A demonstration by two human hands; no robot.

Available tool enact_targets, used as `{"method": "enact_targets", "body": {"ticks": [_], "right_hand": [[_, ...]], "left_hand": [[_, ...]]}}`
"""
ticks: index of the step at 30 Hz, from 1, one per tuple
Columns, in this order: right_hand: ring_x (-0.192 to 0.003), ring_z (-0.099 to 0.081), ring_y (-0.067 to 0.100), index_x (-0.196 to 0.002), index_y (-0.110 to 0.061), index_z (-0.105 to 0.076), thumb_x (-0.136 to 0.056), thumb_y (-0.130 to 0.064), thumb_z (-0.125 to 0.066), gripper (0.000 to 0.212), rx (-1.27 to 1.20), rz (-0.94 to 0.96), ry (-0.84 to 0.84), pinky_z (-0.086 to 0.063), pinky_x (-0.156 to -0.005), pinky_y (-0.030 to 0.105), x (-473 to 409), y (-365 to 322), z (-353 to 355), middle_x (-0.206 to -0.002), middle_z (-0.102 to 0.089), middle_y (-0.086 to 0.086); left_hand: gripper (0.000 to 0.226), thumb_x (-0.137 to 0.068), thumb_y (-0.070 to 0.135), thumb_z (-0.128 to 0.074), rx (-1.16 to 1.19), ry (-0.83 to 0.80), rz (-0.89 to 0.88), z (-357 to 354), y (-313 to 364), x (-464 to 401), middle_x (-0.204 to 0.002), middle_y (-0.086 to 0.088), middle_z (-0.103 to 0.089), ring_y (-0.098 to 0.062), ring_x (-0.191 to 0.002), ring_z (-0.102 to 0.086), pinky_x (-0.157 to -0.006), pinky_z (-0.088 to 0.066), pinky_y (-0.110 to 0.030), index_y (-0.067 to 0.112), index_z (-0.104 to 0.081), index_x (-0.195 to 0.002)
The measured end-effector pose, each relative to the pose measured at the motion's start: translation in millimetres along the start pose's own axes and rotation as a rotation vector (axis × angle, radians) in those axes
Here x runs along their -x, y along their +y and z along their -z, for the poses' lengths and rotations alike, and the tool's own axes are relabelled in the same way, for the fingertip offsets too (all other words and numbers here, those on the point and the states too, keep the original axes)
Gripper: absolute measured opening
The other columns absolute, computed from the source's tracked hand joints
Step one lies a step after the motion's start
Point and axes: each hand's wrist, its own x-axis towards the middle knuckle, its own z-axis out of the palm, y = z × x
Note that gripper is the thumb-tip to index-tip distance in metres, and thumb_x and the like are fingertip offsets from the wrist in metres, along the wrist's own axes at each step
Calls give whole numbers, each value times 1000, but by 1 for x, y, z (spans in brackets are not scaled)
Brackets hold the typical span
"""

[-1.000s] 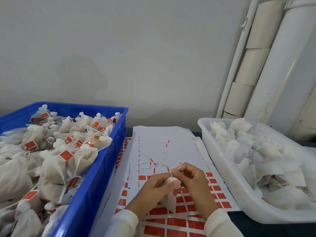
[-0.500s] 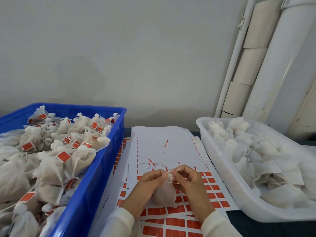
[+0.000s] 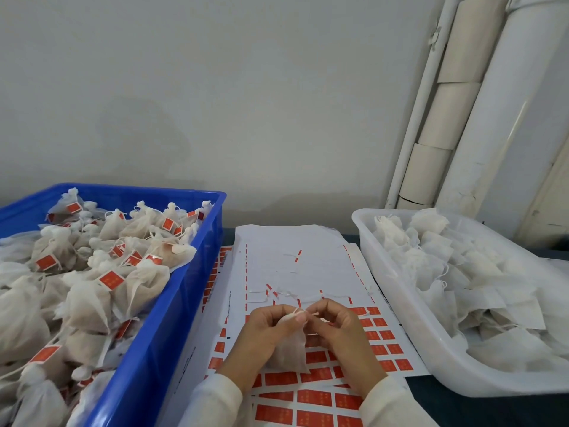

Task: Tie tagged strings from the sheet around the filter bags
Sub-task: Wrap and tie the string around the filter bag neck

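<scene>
Hemmed in left by blue crate (image 3: 172,306) of tied, red-tagged bags, right by white tub (image 3: 397,306) of untied bags; open room only over the tag sheet (image 3: 295,241), toward the far wall. Filter bag (image 3: 291,349) above near part of sheet, upright, long axis vertical, gathered neck on top. Left hand (image 3: 264,331) pinching that neck; right hand (image 3: 341,328) pinching the string (image 3: 311,313) just beside it. Loose strings lying just beyond the knuckles.

White filter bag (image 3: 291,349) upright above tag sheet (image 3: 308,266), neck gathered.
</scene>
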Motion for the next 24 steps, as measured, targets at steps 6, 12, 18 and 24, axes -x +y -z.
{"method": "enact_targets", "body": {"ticks": [6,12,18,24], "right_hand": [[-80,-68,9,-85,-19,-71,-87,-14,-62,10,121,99,-17,-53,-72,17,2,1,-3,-81,-72,-8],[-76,-68,9,-83,-21,-70,-86,-14,-63,11,165,79,69,-55,-70,18,2,2,-5,-77,-71,-8],[-80,-68,17,-89,-8,-62,-91,-15,-52,12,-315,18,82,-55,-72,24,1,-7,10,-93,-72,3],[-51,-48,11,-81,-11,-54,-94,-18,-47,17,-429,-31,93,-47,-52,17,0,-8,16,-58,-55,2]], "left_hand": [[13,-85,33,-61,20,66,1,0,-3,-1,-85,14,-71,-10,-92,-61,-82,-46,-26,27,-72,-84],[13,-86,36,-59,-33,78,29,-1,-5,-2,-92,12,-67,-11,-92,-58,-79,-48,-24,28,-69,-88],[13,-84,40,-60,-113,51,37,-3,-4,-2,-84,17,-65,-9,-84,-60,-61,-42,-13,30,-65,-78],[21,-87,43,-55,-135,61,67,1,-5,-2,-90,14,-64,-10,-87,-59,-64,-45,-17,26,-64,-78]]}}
